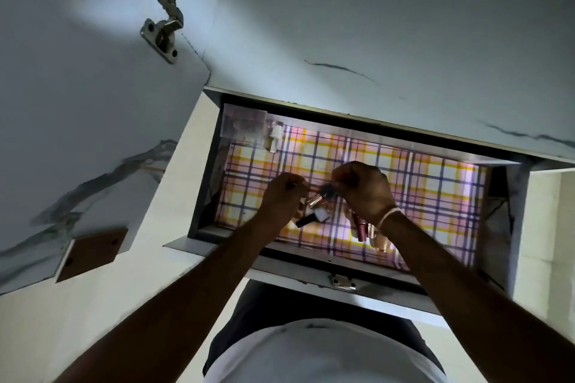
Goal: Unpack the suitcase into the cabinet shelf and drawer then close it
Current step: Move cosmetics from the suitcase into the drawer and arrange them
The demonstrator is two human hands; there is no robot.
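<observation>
A: Drawer (199,196) was open at frame center — plaid liner (435,196) inside. Contents?
B: Clear box (245,127) at its upper-left corner; small bottles (314,214) and tubes (361,227) near its lower edge.
A: Hands?
B: Left hand (283,196) and right hand (364,186) were both pinched on a makeup brush (323,193) above the bottles.

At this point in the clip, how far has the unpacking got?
Partly done. The drawer is pulled open and the cabinet door is swung open. Several small cosmetic items already lie on its plaid liner. In hand: the left hand and right hand work together over the drawer on a small dark item, blurred. Left: closing the drawer; the suitcase and shelf are out of view.
</observation>
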